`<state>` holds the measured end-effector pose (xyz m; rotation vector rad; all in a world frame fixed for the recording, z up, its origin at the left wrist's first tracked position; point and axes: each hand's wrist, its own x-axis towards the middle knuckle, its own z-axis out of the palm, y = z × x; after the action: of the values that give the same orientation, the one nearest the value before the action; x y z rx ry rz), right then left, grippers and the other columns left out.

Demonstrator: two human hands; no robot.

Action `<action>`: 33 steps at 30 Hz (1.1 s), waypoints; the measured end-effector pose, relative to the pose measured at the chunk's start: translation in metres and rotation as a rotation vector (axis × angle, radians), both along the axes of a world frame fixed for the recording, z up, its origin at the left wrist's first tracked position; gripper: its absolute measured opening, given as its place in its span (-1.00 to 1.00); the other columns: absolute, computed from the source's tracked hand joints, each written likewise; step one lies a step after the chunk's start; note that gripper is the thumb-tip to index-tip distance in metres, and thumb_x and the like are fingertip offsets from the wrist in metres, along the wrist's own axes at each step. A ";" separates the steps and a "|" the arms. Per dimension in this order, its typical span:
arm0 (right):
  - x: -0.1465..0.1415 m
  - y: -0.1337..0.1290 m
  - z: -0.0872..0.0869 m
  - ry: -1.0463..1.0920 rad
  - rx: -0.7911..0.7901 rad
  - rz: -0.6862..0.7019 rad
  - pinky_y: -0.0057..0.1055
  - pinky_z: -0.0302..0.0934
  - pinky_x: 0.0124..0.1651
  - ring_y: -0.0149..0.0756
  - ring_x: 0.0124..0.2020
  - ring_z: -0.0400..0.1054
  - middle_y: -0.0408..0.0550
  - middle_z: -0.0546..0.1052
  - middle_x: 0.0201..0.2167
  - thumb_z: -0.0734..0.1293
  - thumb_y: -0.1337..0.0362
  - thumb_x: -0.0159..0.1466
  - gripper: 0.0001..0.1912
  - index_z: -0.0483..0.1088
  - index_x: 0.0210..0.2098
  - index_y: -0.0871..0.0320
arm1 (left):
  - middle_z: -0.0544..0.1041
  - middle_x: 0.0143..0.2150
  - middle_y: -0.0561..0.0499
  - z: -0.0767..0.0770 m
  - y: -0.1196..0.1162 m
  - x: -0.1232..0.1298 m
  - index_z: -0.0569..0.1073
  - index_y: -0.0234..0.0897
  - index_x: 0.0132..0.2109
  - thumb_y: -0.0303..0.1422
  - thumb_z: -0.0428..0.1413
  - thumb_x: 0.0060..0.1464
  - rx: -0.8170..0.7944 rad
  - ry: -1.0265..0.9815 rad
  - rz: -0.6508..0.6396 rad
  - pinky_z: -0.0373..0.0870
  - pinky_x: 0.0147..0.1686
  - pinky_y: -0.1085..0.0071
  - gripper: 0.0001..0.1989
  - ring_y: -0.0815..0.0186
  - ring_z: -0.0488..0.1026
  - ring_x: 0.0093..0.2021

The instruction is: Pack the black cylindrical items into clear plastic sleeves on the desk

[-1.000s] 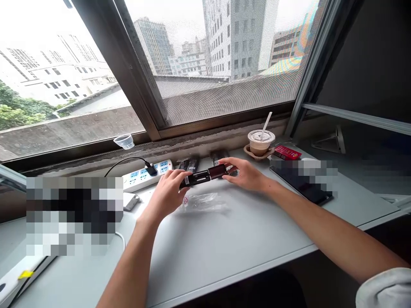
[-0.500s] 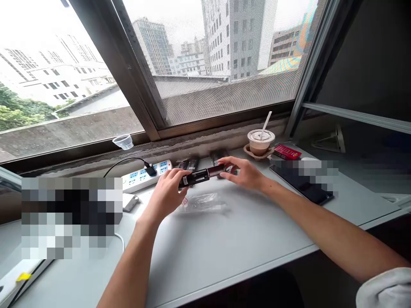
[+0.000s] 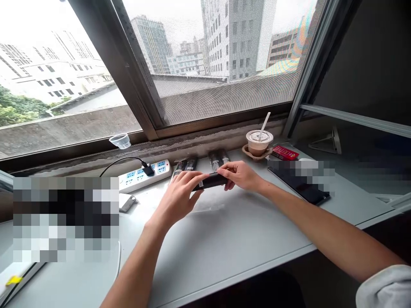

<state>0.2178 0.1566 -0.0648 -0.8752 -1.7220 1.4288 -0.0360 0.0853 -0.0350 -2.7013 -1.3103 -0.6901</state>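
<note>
A dark, elongated object (image 3: 212, 180) is held level above the desk between my two hands. The fingers and thumb of my left hand (image 3: 183, 192) grip its left end, near a small white label. At its right end, my right hand (image 3: 239, 174) pinches it between thumb and fingers. Clear plastic wrapping (image 3: 208, 202) lies on the desk beneath. Behind my hands, dark items in clear wrapping (image 3: 192, 164) lean by the wall, with more wrapped items (image 3: 218, 159) to their right.
A white power strip (image 3: 144, 175) with a black plug is at the back left. A lidded drink cup (image 3: 258, 143) in a cardboard holder, a red box (image 3: 285, 152) and a black tablet-like device (image 3: 298, 184) stand or lie at right. The desk's front edge (image 3: 257, 273) runs below.
The two dark parts, earlier showing a brownish section between my hands, now look like one closed black piece. My hands are closer together, the left having moved right. The view has shifted slightly.
</note>
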 end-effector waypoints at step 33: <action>0.017 0.005 0.005 0.070 -0.304 0.054 -0.05 0.57 -0.09 -0.02 0.12 0.44 0.13 0.42 0.16 0.59 0.27 0.13 0.31 -0.36 0.53 -0.15 | 0.59 0.05 0.02 0.006 -0.012 -0.011 0.41 0.10 0.31 -0.14 0.25 0.19 -0.515 0.068 0.101 0.47 -0.12 0.30 -0.45 0.17 0.56 -0.07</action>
<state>0.2348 0.1618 -0.0595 -0.9304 -1.5100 1.7667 -0.0468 0.0730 -0.0286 -2.9650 -1.8004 -0.2725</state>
